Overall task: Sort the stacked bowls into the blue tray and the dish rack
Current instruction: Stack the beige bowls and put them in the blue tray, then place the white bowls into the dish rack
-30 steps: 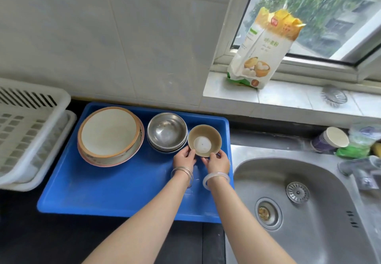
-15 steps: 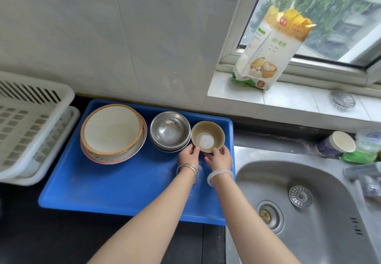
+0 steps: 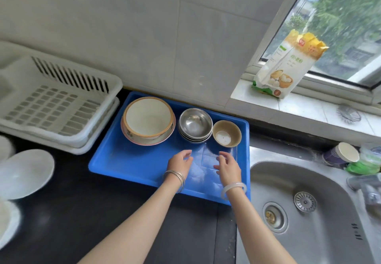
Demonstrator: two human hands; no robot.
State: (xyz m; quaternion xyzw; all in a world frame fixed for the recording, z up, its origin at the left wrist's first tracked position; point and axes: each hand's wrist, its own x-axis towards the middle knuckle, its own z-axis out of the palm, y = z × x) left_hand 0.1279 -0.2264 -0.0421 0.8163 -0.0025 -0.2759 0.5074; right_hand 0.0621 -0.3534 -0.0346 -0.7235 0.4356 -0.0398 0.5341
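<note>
The blue tray (image 3: 132, 160) lies on the dark counter against the wall. Along its far side stand a stack of large cream ceramic bowls (image 3: 148, 119), a stack of steel bowls (image 3: 195, 124) and a small tan bowl (image 3: 226, 133) at the right. My left hand (image 3: 181, 161) and my right hand (image 3: 227, 167) hover over the tray's near right part, just short of the small bowl. Both are empty with fingers apart. The white dish rack (image 3: 55, 103) sits left of the tray with nothing in it.
A steel sink (image 3: 321, 218) lies right of the tray. White plates (image 3: 24, 173) rest on the counter at far left. A flour bag (image 3: 288, 66) stands on the window sill, with paper cups (image 3: 340, 154) and a green item beside the sink.
Both hands let go of the small tan bowl and drew back toward me. The bowl stays in the tray's far right corner. The view shifted left, revealing the plates.
</note>
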